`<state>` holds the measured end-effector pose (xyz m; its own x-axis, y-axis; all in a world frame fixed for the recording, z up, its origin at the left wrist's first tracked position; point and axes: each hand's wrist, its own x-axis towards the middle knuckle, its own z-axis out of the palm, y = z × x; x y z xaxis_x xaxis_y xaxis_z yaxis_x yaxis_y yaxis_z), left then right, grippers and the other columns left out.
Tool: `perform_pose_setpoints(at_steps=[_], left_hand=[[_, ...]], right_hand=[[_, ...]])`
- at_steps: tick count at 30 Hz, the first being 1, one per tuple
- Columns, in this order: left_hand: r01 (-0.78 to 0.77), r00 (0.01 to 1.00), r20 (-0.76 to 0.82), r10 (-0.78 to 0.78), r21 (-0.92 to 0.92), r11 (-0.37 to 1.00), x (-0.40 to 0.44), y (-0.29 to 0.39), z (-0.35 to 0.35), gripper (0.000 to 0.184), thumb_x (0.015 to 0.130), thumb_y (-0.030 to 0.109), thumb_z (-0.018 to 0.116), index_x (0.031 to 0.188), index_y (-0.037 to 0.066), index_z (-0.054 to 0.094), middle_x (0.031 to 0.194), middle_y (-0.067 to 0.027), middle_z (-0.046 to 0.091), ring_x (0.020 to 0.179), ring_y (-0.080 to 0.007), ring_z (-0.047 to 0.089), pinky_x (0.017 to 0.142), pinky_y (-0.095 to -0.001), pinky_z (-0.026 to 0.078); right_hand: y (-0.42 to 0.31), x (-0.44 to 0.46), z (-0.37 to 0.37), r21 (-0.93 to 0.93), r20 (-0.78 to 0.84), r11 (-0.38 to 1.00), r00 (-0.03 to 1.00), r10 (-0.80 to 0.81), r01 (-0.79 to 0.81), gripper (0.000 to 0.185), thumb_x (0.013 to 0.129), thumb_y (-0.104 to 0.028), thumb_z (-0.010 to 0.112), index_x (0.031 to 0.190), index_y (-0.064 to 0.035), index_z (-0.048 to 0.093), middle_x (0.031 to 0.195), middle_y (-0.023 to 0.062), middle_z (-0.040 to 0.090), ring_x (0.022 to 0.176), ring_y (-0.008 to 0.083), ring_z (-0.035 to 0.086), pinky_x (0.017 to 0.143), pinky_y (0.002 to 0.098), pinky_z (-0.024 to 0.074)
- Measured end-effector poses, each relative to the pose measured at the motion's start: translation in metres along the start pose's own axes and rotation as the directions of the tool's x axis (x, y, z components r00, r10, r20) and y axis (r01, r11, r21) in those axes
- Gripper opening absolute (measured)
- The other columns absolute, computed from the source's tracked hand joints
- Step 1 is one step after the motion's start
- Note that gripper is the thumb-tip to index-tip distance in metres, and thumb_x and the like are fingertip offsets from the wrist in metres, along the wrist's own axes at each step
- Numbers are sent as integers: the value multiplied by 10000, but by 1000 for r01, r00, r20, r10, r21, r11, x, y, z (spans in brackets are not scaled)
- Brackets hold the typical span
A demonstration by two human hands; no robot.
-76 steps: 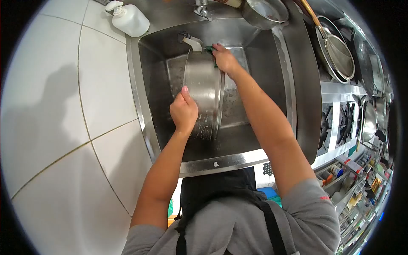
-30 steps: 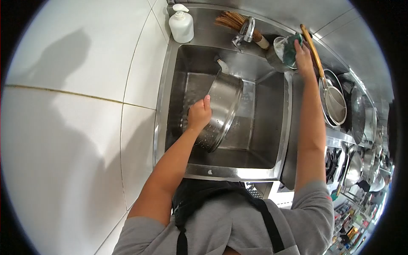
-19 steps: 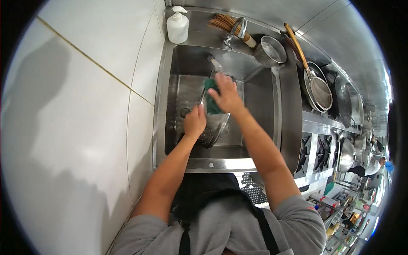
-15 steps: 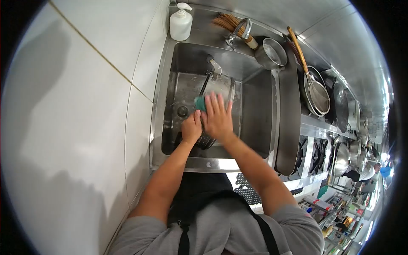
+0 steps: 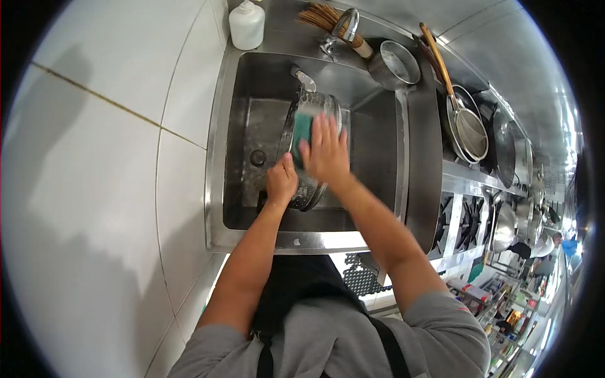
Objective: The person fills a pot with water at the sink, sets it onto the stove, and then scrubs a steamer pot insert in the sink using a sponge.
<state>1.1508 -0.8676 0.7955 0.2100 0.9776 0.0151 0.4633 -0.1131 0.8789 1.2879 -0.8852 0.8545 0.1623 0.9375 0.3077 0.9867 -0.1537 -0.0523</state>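
Note:
A metal pot (image 5: 318, 99) lies tilted on its side in the steel sink (image 5: 215, 183), its wall streaked with suds. My left hand (image 5: 282, 181) is closed on the pot's near left edge, thumb up. With its fingers stretched out, my right hand (image 5: 328, 151) holds a green scouring pad (image 5: 303, 131) flat against the pot's side; the pad and fingertips are slightly blurred. Part of the pot is hidden under my hands.
Behind the sink are a white pump bottle (image 5: 247, 26), a bamboo brush (image 5: 328, 20), a faucet (image 5: 348, 26) and a small saucepan (image 5: 394, 66). To the right are a long-handled strainer (image 5: 471, 135), pans and stove burners (image 5: 469, 223). A person (image 5: 543, 247) stands far right.
My right hand and the scouring pad have moved up along the pot, showing more of the pad. The camera view has shifted a little, so the sink appears farther left and higher.

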Motion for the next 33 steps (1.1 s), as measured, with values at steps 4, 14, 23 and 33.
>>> perform_pose_setpoints(at_steps=[4, 14, 23, 33], left_hand=[[-18, 997, -76, 17, -9, 1000, -1, 2, 4, 515, 1044, 374, 387, 887, -4, 699, 784, -292, 644, 790, -503, 631, 680, -550, 494], [8, 1000, 19, -6, -126, 992, -9, -5, 15, 505, 1045, 341, 419, 797, -15, 677, 681, -291, 601, 673, -494, 616, 591, -537, 479], [-142, 989, -46, 143, 18, 990, -9, -14, 13, 461, 1029, 287, 442, 730, 7, 652, 641, -264, 600, 609, -471, 611, 525, -515, 477], [-116, 991, 52, 122, -111, 987, -9, -22, 21, 480, 1031, 273, 441, 670, 4, 608, 601, -265, 566, 595, -479, 591, 529, -533, 462]], right_hand=[[-7, -31, -22, 141, 126, 990, 991, -39, 22, 717, 947, -385, 533, 1488, 40, 333, 1558, 206, 335, 1438, 406, 309, 1104, 616, 311], [44, 58, 32, 137, 5, 988, 998, 70, -70, 628, 961, -386, 503, 1370, 88, 457, 1438, 263, 473, 1372, 425, 407, 1087, 590, 359], [16, 9, -1, 111, 34, 994, 999, -15, 11, 781, 924, -406, 572, 1457, 104, 315, 1514, 265, 372, 1392, 438, 368, 1092, 617, 322], [1, -36, -24, 146, 131, 985, 985, -109, 89, 611, 894, -323, 638, 1470, -243, 451, 1576, 149, 320, 1432, 450, 289, 1080, 708, 276]])
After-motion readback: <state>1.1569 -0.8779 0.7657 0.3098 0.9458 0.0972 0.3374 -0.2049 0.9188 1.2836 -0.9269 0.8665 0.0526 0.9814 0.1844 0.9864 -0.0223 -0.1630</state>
